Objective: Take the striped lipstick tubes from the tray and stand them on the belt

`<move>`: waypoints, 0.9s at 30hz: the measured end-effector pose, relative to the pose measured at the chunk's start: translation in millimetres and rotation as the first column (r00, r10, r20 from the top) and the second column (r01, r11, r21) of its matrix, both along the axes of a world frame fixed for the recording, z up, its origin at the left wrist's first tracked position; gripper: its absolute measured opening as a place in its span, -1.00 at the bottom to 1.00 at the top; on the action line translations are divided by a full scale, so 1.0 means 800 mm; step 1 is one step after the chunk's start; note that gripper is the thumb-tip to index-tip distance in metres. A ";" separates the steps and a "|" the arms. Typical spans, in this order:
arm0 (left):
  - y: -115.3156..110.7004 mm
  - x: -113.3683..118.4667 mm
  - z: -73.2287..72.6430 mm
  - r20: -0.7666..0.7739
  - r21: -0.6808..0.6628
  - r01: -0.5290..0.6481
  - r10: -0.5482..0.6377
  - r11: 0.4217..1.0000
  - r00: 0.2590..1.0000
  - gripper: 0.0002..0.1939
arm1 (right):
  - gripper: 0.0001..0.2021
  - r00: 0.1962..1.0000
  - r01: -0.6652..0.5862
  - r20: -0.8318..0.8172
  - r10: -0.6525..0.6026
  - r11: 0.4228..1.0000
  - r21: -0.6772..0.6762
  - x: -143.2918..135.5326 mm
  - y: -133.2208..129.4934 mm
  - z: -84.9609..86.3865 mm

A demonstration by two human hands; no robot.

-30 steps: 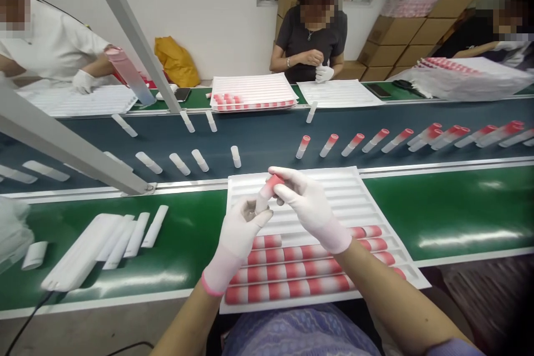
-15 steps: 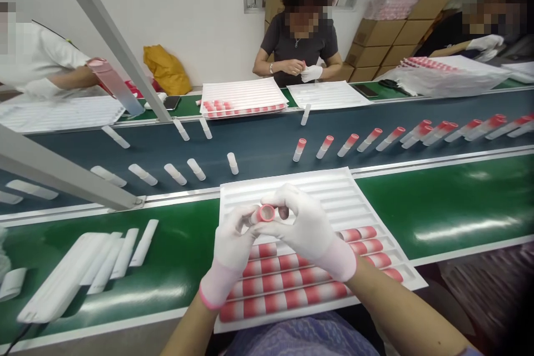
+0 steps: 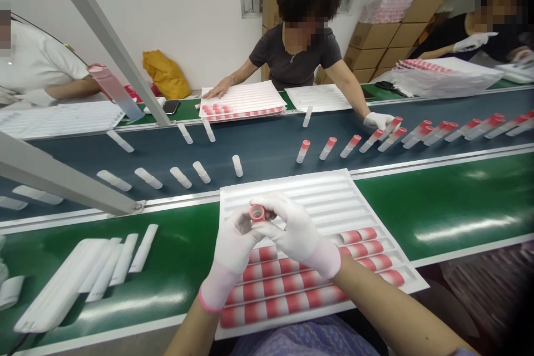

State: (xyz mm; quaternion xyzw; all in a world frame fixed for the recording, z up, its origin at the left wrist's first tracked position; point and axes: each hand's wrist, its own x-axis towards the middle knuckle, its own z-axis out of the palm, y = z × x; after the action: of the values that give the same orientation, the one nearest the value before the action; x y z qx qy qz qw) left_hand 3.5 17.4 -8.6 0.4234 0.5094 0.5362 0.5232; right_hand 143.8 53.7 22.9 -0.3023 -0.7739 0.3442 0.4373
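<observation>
The left hand (image 3: 234, 242) and right hand (image 3: 294, 228) wear white gloves with pale pink cuffs, the left cuff edged in brighter pink. The held tube (image 3: 257, 213) shows a red rim. On the white tray (image 3: 287, 190), rows of tubes (image 3: 271, 287) alternate red and whitish in soft, blurred bands. The counter (image 3: 417, 211) is glossy green, the belt (image 3: 267, 139) dark slate blue. Along it stand plain white pieces (image 3: 237, 166) and tubes fading from red to white (image 3: 328, 148). The bottle (image 3: 114, 89) shades from pink to blue; the bag (image 3: 164, 75) is mustard yellow, the cartons (image 3: 375, 35) brown.
</observation>
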 end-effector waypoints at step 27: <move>0.057 -0.074 -0.025 -0.413 0.103 -0.231 0.253 0.967 0.875 -0.61 | -0.70 0.708 -0.429 0.651 0.273 0.899 0.089 -0.019 -0.010 -0.077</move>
State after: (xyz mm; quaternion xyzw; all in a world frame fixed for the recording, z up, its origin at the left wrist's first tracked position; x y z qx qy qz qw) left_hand -56.1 63.1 -28.8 0.4753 0.6457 0.5057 0.3185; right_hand 128.9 45.5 -38.9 -0.1911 -0.9523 0.2082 0.1148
